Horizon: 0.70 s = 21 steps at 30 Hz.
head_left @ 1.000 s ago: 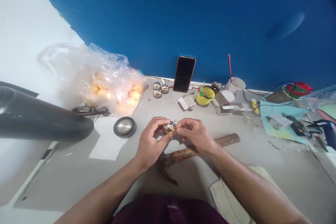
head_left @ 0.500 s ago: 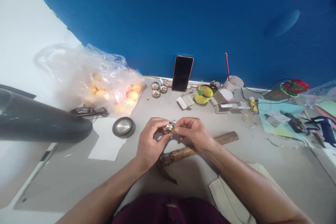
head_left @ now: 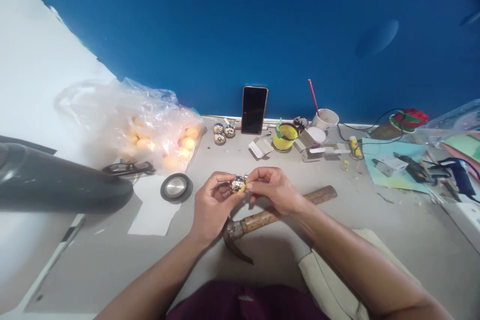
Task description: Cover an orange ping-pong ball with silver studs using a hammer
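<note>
Between the thumb and fingers of my left hand (head_left: 213, 203) is a small shiny silver ball (head_left: 237, 184) with a yellowish patch on its lower right. My right hand (head_left: 275, 190) is pinched closed against the ball's right edge; what its fingertips grip is too small to make out. A little silvery bit shows just above those fingertips. Under my hands lies a claw hammer (head_left: 258, 220), its rusty head at the left and wooden handle pointing up right, partly hidden by my right hand.
Several shiny balls (head_left: 219, 137) sit near the wall, left of an upright phone (head_left: 254, 110). A plastic bag (head_left: 150, 105) of yellow-orange round things, a black round lid (head_left: 176, 187), and a large dark cylinder (head_left: 56, 177) are leftward. Rightward are a yellow cup (head_left: 282, 143) and folded cloth (head_left: 326, 280).
The silver ball has turned in my fingers, so its smooth side and yellowish patch now face me. My head view has shifted slightly; both hands stay together over the hammer.
</note>
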Each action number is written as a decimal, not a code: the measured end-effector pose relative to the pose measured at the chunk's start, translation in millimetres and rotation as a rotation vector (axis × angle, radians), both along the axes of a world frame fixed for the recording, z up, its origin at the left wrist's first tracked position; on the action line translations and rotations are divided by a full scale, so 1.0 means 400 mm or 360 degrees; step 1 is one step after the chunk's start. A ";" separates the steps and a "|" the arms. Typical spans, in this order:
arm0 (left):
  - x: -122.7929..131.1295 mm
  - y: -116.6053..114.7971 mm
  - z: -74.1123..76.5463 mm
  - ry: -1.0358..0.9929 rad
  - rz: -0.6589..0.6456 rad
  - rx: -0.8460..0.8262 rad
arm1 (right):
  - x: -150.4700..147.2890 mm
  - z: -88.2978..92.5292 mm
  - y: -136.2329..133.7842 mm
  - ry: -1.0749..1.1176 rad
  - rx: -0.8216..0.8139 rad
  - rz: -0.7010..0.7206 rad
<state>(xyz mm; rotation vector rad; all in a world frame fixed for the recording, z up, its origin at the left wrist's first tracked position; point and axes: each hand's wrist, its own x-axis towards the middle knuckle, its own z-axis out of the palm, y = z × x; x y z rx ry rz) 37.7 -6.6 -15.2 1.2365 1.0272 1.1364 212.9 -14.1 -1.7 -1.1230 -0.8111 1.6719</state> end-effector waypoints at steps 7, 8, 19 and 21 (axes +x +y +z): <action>0.000 0.004 0.011 -0.0013 0.0016 -0.0004 | 0.003 -0.006 -0.001 0.0153 -0.0008 -0.0007; 0.000 0.003 0.010 0.0005 0.0021 0.0017 | 0.003 -0.008 -0.001 0.0132 -0.0013 -0.0009; -0.010 -0.003 -0.009 0.0290 0.0044 0.0325 | 0.004 -0.003 0.001 -0.0034 -0.0040 0.0001; -0.010 -0.007 -0.011 0.0334 0.0065 0.0458 | 0.003 0.003 0.001 -0.0114 -0.0008 0.0011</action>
